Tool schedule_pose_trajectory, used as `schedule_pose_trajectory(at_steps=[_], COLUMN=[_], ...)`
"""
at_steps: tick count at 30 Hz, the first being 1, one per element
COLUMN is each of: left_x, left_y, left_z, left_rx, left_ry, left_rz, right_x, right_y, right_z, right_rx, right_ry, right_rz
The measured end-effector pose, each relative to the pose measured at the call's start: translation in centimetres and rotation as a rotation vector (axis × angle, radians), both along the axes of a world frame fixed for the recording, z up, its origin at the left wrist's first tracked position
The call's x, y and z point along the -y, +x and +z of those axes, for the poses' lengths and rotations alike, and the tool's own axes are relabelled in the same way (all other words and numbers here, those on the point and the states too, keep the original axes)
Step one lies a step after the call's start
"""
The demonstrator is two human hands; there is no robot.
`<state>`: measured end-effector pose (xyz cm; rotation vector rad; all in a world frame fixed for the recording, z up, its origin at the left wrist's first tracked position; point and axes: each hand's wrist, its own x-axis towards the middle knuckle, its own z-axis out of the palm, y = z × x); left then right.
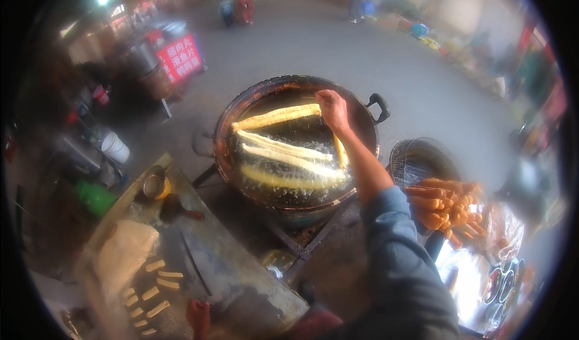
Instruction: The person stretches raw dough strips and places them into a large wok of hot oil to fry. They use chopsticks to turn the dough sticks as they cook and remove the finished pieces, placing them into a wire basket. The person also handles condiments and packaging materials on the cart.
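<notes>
My right hand [334,109] is over the far right part of a large round wok [220,159], its fingers curled; whether it grips anything is hidden. Near it ends a golden youtiao, a fried dough stick [280,115]. Paler dough strips [294,160] and a yellowish one [285,179] lie in bubbling oil, and another golden piece [340,152] shows beside my wrist. My left hand [199,315] is low at the bottom edge, fingers curled, over the worktable [239,267]. Several short raw dough pieces [158,309] lie to its left.
A wire basket [414,157] and piled fried dough sticks [445,202] stand right of the wok. The wok's handle [380,108] juts out. The worktable bears a pale dough mass [126,249], a thin dark rod [195,263] and a round container [156,184]. People stand farther off.
</notes>
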<state>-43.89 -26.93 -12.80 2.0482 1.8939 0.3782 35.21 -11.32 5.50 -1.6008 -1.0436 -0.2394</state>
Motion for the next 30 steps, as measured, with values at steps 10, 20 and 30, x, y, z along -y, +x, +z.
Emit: schedule_pose_trajectory(at_steps=[10, 20, 30], left_x=[1.2, 0.9, 1.1], left_y=[0.6, 0.3, 0.9], left_z=[0.6, 0.8, 0.6], left_rx=[0.079, 0.074, 0.133], left_ry=[0.029, -0.007, 0.002], left_rz=[0.001, 0.007, -0.003], right_x=[4.9, 5.9, 14.0], right_y=[-1.9, 0.2, 1.3], right_z=[3.6, 2.1, 1.9], right_rx=[-0.137, -0.237, -0.307], right_ry=[-0.241, -0.316, -0.023], right_rz=[0.172, 0.424, 0.103])
